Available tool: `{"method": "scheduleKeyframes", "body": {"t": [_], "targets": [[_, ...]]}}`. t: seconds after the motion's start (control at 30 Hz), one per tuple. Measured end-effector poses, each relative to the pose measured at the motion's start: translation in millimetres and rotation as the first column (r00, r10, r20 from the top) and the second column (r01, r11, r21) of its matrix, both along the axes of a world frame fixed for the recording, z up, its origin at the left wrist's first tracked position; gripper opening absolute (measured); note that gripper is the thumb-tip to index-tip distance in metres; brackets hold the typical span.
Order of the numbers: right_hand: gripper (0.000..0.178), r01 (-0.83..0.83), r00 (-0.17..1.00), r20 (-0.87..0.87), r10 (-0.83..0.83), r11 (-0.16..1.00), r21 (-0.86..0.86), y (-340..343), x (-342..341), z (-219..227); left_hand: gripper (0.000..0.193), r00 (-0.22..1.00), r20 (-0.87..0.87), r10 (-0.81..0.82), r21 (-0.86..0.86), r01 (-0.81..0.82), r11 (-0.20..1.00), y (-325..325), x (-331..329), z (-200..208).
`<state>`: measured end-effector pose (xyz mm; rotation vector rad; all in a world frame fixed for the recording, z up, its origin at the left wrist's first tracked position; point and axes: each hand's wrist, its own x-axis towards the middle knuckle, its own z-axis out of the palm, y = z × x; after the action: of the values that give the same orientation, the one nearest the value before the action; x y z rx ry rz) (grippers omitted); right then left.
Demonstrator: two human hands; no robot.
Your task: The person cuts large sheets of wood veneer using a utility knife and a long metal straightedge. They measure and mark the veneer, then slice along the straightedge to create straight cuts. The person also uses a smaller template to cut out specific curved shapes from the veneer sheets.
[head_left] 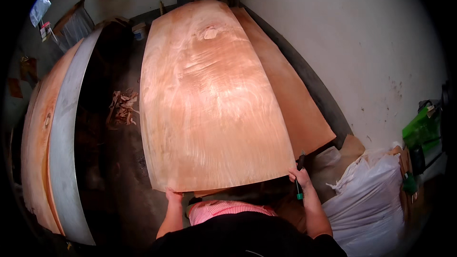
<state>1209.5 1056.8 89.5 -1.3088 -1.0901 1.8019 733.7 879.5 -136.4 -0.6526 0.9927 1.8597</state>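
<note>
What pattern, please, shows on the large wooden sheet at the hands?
The large wooden sheet shows wavy, pinkish-tan grain, best in the head view.

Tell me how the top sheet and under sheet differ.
The top sheet is paler, with wavy grain; the under sheet looks browner and plainer. The left hand and right hand are at the top sheet's near edge; neither touches the under sheet. The top sheet partly covers the under sheet. Both are thin and wood-coloured.
</note>
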Motion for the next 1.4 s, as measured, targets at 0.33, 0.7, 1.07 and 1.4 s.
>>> {"method": "scheduleKeyframes", "body": {"t": [0.33, 0.7, 1.07, 1.4], "targets": [[0.011, -0.023, 0.957, 0.29, -0.02, 0.989, 0.144, 82.4, 187.0, 5.0, 0.022, 0.983, -0.185, -0.016, -0.125, -0.007, 0.992, 26.1, 169.2, 98.3], [0.008, -0.096, 0.871, 0.49, -0.031, 0.968, 0.233, 186.1, 223.1, -13.9, 0.013, 0.962, -0.274, 0.008, -0.193, -0.063, 0.979, 128.5, 227.3, 73.0], [0.024, -0.174, 0.668, 0.734, -0.124, 0.932, 0.317, 245.8, 252.1, -56.7, 0.02, 0.926, -0.325, -0.191, -0.38, 0.057, 0.923, 176.9, 278.5, 39.6], [0.037, -0.313, 0.573, 0.791, -0.214, 0.835, 0.452, 308.4, 297.8, -114.2, 0.013, 0.993, -0.092, 0.075, -0.396, -0.106, 0.912, 230.8, 334.3, -34.0]]}}
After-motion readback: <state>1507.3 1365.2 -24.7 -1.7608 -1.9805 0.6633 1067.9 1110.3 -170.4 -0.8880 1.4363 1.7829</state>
